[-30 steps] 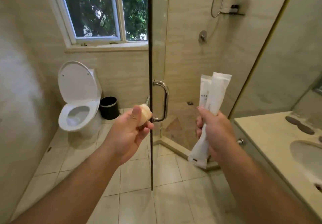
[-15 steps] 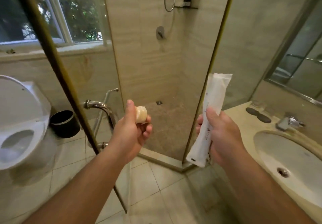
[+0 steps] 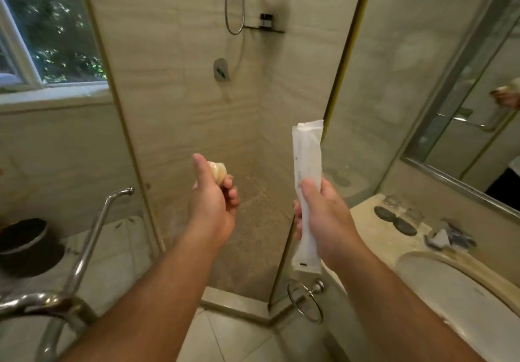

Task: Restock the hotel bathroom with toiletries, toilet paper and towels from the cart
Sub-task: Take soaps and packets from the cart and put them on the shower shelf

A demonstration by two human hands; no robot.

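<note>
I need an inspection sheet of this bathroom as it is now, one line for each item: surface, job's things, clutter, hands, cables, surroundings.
Surface: vanity counter bears two dark round mats near the tap; basin is set in it.
Job's things: small wrapped soap; long white sachet, held upright.
Clutter: nothing seen.
Hands: left hand holds the soap; right hand grips the sachet.
Cables: nothing seen; only a shower hose on the wall.
Surroundings: shower door handle, black bin, window, mirror, towel ring.
</note>
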